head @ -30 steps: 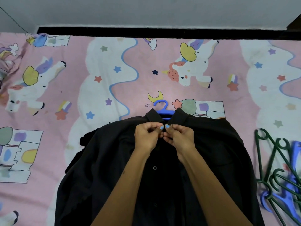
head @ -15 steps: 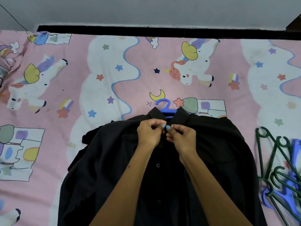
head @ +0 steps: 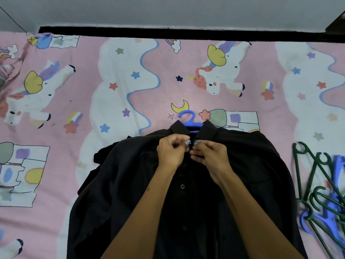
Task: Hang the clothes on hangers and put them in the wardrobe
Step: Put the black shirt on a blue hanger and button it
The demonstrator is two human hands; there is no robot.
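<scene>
Little has moved since the earlier frames: both hands stay at the collar. Left hand (head: 170, 151) and right hand (head: 209, 156) each pinch an edge of the black button-up shirt (head: 130, 193) just below the collar, fingertips touching, apparently fastening the top button. Shirt lies flat on the pink unicorn-print bedsheet (head: 74, 101), near centre, already on the blue plastic hanger (head: 188, 120), hook poking out far side. Spare green and blue hangers (head: 321, 193) lie at right. Wardrobe not in view; hanging-up remains.

A pink unicorn-print bedsheet (head: 112, 165) meets a dark strip (head: 168, 32) below a grey wall (head: 168, 10).
</scene>
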